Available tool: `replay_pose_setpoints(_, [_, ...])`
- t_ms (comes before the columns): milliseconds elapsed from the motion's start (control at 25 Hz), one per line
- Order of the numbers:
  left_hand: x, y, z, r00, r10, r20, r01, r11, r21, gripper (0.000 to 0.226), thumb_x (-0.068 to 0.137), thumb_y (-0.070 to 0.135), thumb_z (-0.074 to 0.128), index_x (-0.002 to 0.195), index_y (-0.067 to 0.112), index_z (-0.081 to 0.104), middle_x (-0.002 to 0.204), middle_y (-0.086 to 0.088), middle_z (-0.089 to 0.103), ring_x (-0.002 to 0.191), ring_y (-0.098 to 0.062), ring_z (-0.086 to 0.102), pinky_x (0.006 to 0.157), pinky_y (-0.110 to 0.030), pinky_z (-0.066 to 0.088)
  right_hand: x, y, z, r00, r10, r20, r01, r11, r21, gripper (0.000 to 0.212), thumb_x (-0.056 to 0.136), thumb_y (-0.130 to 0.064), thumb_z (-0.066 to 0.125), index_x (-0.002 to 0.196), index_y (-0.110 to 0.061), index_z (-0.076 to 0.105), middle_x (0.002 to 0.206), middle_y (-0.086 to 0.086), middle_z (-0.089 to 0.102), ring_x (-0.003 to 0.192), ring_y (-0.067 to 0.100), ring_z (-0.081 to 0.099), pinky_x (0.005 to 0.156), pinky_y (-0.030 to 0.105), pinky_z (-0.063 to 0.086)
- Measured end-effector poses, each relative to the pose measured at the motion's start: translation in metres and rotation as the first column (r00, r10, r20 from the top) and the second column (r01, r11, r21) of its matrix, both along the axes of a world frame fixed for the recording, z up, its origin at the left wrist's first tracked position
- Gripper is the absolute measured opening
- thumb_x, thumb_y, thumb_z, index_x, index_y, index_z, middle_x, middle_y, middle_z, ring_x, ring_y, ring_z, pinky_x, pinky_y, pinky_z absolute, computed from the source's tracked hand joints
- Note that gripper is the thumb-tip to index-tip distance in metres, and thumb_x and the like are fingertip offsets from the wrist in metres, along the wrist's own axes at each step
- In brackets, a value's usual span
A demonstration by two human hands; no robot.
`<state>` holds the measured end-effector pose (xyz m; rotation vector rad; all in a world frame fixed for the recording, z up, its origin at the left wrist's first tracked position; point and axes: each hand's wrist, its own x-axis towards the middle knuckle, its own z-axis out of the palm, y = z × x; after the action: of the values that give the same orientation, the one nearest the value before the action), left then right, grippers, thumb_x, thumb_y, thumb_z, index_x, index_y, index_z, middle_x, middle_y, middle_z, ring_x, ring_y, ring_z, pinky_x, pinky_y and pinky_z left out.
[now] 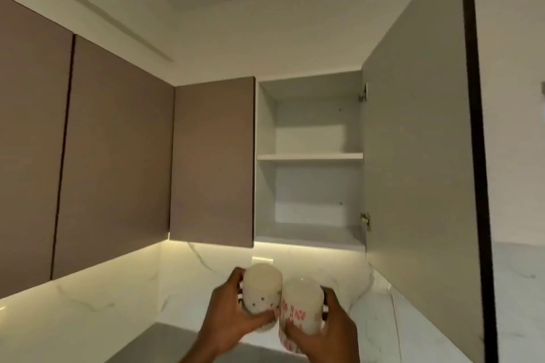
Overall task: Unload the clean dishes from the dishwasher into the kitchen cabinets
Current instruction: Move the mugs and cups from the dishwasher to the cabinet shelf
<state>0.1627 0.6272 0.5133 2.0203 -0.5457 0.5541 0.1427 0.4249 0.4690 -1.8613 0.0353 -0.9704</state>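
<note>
Kitchen corner with a row of brown upper cabinet doors (118, 156) running along the left wall, a pale ceiling above and a white marble-look backsplash (124, 298) lit by a warm strip under the cabinets. One cabinet (309, 156) is open, its door (418, 141) swung out to the right, showing a white inside with one middle shelf (309, 156). A bit of grey bench (165, 339) shows at the bottom.

Down below the open cabinet, two white cups are held up side by side, touching. The left hand (224, 321) has its fingers wrapped around the cup with small dark dots (261, 289). The right hand (327, 330) grips the cup with red print (300, 306). Both cups are a bit blurry and look bottom-end up.
</note>
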Motion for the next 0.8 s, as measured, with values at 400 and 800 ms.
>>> replay_pose_setpoints(400, [0.259, -0.042, 0.28, 0.947, 0.078, 0.311, -0.062, 0.996, -0.06, 0.084, 0.052, 0.062, 0.095, 0.118, 0.019, 0.066, 0.111, 0.007, 0.072, 0.092, -0.009, 0.07, 0.068, -0.017, 0.059, 0.2, -0.044, 0.314, 0.98, -0.008, 0.198, 0.021, 0.998, -0.066, 0.071, 0.071, -0.035, 0.095, 0.121, -0.026, 0.047, 0.11, -0.003, 0.066, 0.089, 0.007, 0.067, 0.063, 0.026, 0.06])
replay_pose_setpoints(800, [0.428, -0.063, 0.355, 0.946, 0.153, 0.286, -0.127, 0.986, -0.109, 0.097, 0.057, 0.065, 0.092, 0.129, 0.011, 0.056, 0.125, -0.008, 0.065, 0.111, -0.022, 0.065, 0.077, -0.025, 0.051, 0.369, -0.069, 0.394, 0.934, -0.284, 0.217, 0.318, 0.937, -0.143, 0.075, 0.072, -0.047, 0.092, 0.125, -0.015, 0.049, 0.117, 0.005, 0.067, 0.102, 0.023, 0.071, 0.089, 0.043, 0.063])
